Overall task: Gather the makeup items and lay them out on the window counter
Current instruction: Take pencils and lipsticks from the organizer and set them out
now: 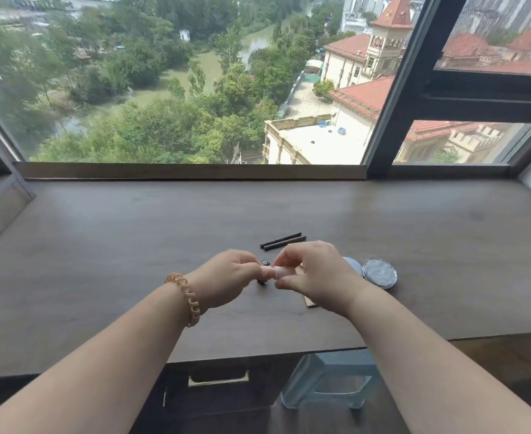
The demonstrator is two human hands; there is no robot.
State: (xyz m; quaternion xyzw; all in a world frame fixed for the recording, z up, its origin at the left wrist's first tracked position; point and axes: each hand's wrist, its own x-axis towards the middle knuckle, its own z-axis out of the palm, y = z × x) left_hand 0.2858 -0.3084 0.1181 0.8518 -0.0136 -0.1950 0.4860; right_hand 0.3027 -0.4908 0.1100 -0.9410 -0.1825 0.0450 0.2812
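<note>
Both hands meet over the dark wood-grain window counter (132, 245), just left of the round silver-rimmed compact (380, 273) that lies flat on it. The left hand (229, 274) and the right hand (314, 270) each pinch one end of a small pale pink tube (270, 272), thumbs and fingertips curled round it, so the tube is held level between them and just above the wood. It looks as if the tube is being capped, uncapped or checked; I cannot tell which. Left of the compact and half hidden by the right hand is a pale blue round disc (353, 264), perhaps its lid or puff. Further left and towards the window lie two slim dark pencils (283, 241), side by side and touching. A tiny black round cap (264, 263) sits on the counter behind the tube. A tan card edge (311, 302) shows under the right wrist. By my reading the laying-out is well along, with this tube the piece in hand. The next move calls for setting it down on bare wood left of the compact, in line with the pencils and clear of the black cap so that nothing gets knocked or rolls.
</note>
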